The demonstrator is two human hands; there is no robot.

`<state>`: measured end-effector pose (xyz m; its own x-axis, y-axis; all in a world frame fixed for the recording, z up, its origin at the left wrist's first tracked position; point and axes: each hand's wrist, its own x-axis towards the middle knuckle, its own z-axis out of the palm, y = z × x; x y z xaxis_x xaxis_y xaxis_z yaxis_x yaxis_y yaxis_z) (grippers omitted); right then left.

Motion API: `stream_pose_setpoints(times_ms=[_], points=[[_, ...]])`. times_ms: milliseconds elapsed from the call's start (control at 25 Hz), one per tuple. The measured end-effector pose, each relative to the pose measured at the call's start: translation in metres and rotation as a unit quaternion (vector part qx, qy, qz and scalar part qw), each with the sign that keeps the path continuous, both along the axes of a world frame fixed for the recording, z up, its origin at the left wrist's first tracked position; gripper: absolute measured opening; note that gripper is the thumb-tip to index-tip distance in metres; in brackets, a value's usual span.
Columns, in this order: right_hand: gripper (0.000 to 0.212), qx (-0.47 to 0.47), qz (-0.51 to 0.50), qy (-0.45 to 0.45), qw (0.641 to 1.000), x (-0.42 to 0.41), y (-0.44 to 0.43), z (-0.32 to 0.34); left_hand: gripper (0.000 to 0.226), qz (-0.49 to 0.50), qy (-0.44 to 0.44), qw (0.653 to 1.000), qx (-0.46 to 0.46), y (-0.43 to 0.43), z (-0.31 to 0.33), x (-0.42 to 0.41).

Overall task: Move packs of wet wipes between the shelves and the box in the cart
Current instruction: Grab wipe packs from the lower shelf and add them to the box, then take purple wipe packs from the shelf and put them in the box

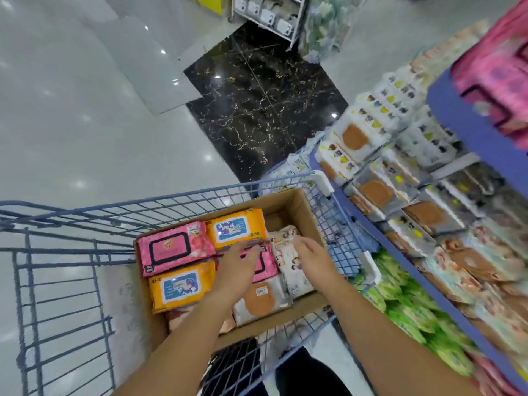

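Observation:
A cardboard box [288, 205] sits in a blue wire cart [200, 197] and holds several wet wipe packs. At its left lie a pink pack [174, 247] and an orange pack [180, 285]; another orange pack [235, 227] lies at the back. My left hand [238, 264] rests with straight fingers on a second pink pack [264, 267]. My right hand [310, 254] hovers with loosely curled fingers over a white pack [288, 252] standing on edge at the box's right. A white pack with a brown lid [261, 300] lies at the front.
Blue shelves [468, 130] on the right hold rows of white packs with brown lids [374, 192], green packs [405, 307] low down and pink packs [497, 70] on top. Glossy grey and black marble floor [257, 107] stretches ahead, with a white rack [271, 15] farther off.

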<state>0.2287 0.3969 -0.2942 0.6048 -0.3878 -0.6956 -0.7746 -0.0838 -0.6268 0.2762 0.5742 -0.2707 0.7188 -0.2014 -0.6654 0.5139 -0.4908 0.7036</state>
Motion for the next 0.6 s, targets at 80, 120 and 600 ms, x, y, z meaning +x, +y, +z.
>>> stream_pose_setpoints(times_ms=[80,120,600], points=[[0.052,0.027,-0.056,-0.025,0.998,-0.028,-0.015,0.018,0.05,-0.026,-0.017,0.999,-0.013,-0.031,0.026,-0.001],[0.048,0.026,-0.081,-0.031,0.996,-0.042,-0.024,0.027,0.052,-0.039,-0.027,0.999,-0.019,-0.046,0.037,-0.004],[0.058,-0.012,-0.378,-0.174,0.909,-0.341,-0.208,0.144,0.058,-0.347,-0.106,0.927,-0.094,-0.313,0.17,-0.22]])
